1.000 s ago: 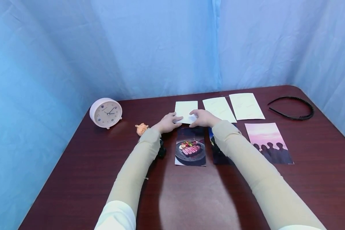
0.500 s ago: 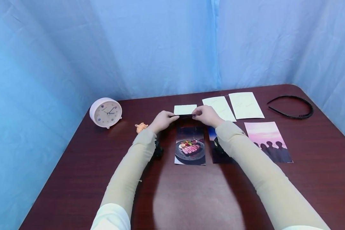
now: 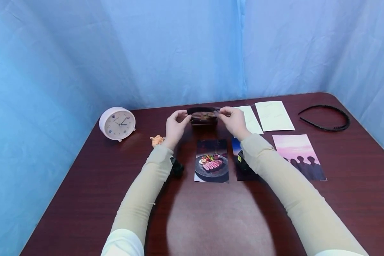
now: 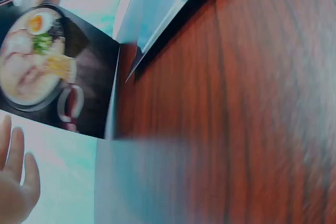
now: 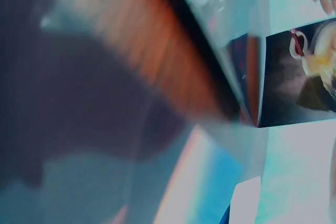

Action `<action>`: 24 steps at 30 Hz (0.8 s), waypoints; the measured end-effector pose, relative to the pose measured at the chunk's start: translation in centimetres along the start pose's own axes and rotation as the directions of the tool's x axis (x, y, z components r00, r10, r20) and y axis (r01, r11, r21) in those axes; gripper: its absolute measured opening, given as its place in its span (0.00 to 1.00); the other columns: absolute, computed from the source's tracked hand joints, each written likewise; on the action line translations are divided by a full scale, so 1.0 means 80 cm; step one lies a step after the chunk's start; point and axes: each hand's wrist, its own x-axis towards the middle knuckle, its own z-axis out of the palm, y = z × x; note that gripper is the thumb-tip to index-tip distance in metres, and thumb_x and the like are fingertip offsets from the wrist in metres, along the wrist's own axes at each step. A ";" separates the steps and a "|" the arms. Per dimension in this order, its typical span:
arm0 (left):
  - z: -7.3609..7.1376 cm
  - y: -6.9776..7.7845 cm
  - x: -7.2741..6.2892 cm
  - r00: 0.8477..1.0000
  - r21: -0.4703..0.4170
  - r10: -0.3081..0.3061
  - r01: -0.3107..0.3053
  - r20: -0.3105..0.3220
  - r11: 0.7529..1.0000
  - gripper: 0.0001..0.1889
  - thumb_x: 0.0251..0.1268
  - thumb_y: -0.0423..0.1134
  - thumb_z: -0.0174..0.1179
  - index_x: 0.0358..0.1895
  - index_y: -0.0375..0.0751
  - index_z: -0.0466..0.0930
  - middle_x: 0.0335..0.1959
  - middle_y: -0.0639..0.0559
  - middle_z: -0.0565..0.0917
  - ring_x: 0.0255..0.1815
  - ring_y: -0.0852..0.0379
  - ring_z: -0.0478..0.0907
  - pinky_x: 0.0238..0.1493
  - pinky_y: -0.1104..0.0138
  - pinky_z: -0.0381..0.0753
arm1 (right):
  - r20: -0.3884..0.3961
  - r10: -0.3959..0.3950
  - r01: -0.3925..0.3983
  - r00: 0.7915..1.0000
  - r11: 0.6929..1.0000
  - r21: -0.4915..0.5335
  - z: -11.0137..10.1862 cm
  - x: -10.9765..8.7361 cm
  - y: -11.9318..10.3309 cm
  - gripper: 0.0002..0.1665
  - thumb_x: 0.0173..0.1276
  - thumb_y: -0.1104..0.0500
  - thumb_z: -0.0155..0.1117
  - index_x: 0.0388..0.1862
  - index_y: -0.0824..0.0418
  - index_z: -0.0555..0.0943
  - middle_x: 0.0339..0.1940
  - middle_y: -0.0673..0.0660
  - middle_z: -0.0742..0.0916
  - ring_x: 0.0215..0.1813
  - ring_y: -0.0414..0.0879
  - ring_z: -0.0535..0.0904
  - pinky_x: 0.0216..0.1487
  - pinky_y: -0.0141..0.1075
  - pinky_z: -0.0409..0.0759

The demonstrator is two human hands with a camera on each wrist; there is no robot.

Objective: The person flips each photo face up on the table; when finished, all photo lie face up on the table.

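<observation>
Both hands hold up a photo print [image 3: 204, 116] near the back of the table. It bears a picture of a noodle bowl with a halved egg, seen plainly in the left wrist view on the print [image 4: 84, 85]. My left hand [image 3: 176, 128] pinches its left edge between thumb and fingers. At the opposite edge my right hand [image 3: 235, 122] pinches it likewise. The print stands tilted up, its picture toward me. Below it lies a steak photo [image 3: 212, 161], flat on the table. A dark blue photo [image 3: 243, 174] is partly hidden under my right forearm.
Two white sheets [image 3: 274, 115] lie at the back right, one partly behind my right hand. A pink sunset photo [image 3: 299, 156] is in front of them. A black headband [image 3: 344, 117] rests far right. At left are a round clock [image 3: 118, 124] and an orange trinket [image 3: 156, 140].
The print lay white side up at the back; both hands have lifted and turned its near edge up, so its picture now faces me. The other things have stayed put.
</observation>
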 end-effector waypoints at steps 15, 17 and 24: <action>0.034 -0.007 -0.023 0.986 -0.162 -0.144 0.130 -0.082 0.978 0.17 0.63 0.32 0.60 0.54 0.30 0.74 0.40 0.44 0.79 0.45 0.49 0.78 0.43 0.71 0.75 | -0.248 0.381 -0.155 0.891 0.768 0.621 -0.012 -0.001 -0.005 0.04 0.64 0.65 0.64 0.31 0.64 0.78 0.22 0.46 0.79 0.28 0.33 0.80 0.39 0.29 0.83; 0.038 -0.006 -0.026 0.978 -0.207 -0.189 0.167 -0.089 0.964 0.18 0.63 0.31 0.60 0.55 0.30 0.72 0.37 0.48 0.78 0.41 0.54 0.77 0.42 0.71 0.76 | -0.223 0.420 -0.165 0.880 0.711 0.684 -0.010 -0.004 -0.005 0.03 0.63 0.66 0.64 0.31 0.63 0.78 0.22 0.48 0.79 0.28 0.34 0.81 0.38 0.28 0.83; 0.052 0.008 -0.037 0.951 -0.473 -0.301 0.232 -0.075 0.850 0.15 0.63 0.27 0.58 0.53 0.30 0.72 0.28 0.56 0.76 0.32 0.62 0.77 0.45 0.65 0.82 | -0.166 0.493 -0.170 0.854 0.566 0.807 -0.002 -0.015 -0.008 0.07 0.62 0.68 0.64 0.28 0.59 0.76 0.23 0.49 0.80 0.26 0.36 0.80 0.33 0.26 0.82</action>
